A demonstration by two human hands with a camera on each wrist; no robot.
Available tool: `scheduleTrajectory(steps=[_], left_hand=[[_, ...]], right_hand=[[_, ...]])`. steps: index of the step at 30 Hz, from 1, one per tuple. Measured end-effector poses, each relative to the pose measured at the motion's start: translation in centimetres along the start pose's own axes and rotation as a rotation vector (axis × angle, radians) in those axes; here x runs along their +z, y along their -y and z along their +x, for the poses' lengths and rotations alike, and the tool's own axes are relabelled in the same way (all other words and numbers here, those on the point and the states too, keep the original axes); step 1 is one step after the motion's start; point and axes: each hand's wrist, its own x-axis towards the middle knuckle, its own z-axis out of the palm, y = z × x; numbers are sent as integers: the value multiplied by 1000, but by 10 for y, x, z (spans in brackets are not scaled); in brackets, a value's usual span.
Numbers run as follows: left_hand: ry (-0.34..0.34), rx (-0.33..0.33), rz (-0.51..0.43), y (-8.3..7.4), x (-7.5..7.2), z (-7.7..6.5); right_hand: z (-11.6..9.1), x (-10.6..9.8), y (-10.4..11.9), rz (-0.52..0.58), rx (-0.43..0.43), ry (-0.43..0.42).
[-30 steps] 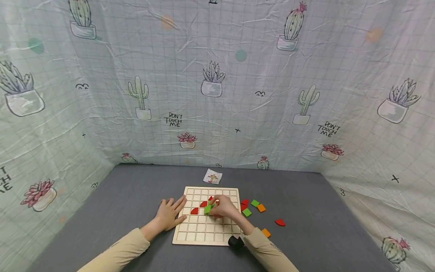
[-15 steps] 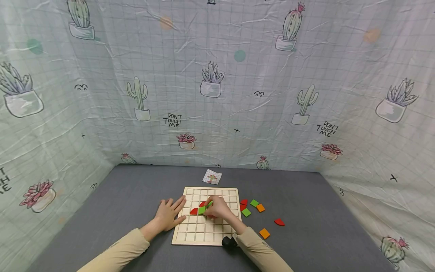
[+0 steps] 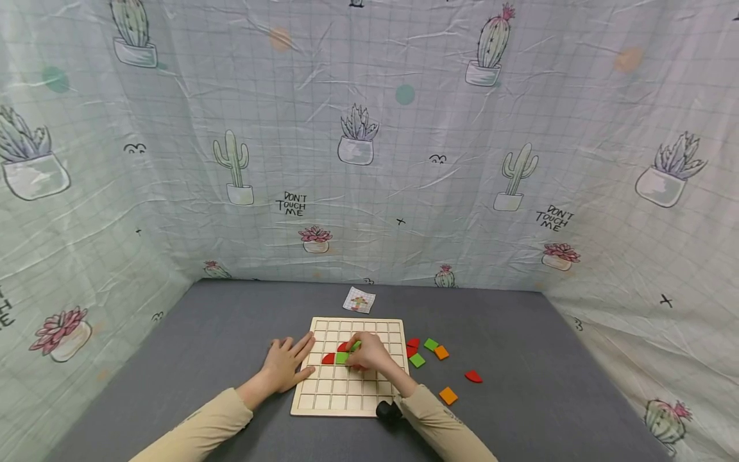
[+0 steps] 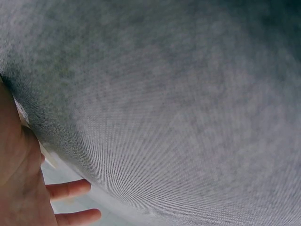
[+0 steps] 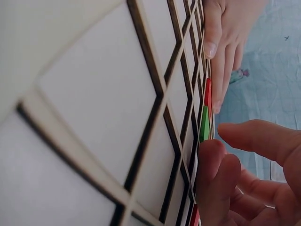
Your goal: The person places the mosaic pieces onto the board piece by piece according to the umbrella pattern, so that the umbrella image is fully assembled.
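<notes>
A pale wooden grid board [image 3: 323, 405] lies on the dark table. My left hand [image 3: 284, 366] rests with spread, straight fingers on its left edge; the left wrist view shows the palm [image 4: 21, 183] and two fingertips. Over the upper middle of the board, my right hand [image 3: 369, 351] pinches a green square tile [image 3: 342, 358] by its right side with curled fingers [image 5: 256, 134]. The tile sits in a grid cell, right of a red quarter-round tile [image 3: 328, 359]. Another red tile [image 3: 343, 347] and a green one [image 3: 356, 346] lie just above, partly hidden by the hand.
Loose tiles lie right of the board: red pieces [image 3: 412, 345], green squares [image 3: 431, 344], orange squares [image 3: 448, 396] and a lone red quarter-round [image 3: 473, 376]. A small picture card [image 3: 359, 300] is behind the board. A black wrist camera [image 3: 388, 411] hangs over its front edge.
My right hand moved slightly left with the green square tile, which came down beside the red quarter-round tile. In the last half second it barely moved. The left hand stayed put.
</notes>
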Motion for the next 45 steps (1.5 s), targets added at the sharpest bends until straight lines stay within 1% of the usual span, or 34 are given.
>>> scheduleTrajectory(steps=[8, 14, 22, 29, 34, 36, 40, 43, 45], left_hand=[[0, 3, 11, 0, -2, -1], [-19, 14, 34, 0, -1, -1], [-2, 14, -1, 1, -2, 0], [4, 15, 8, 0, -2, 0], [-13, 20, 4, 1, -1, 0], [-15, 20, 5, 1, 0, 0], [-14, 18, -12, 1, -1, -1], [-12, 18, -24, 1, -2, -1], [-13, 19, -26, 1, -3, -1]], right_hand=[[-3, -8, 1, 43, -73, 34], [-7, -16, -2, 55, -95, 58], [-16, -31, -8, 36, -152, 74], [-36, -55, -14, -7, -217, 104], [-52, -75, -23, -53, -221, 133], [-59, -83, -27, -63, -226, 136], [-72, -100, -36, -122, -239, 139], [-83, -113, -43, -137, -253, 169], [-90, -122, -48, -110, -265, 204]])
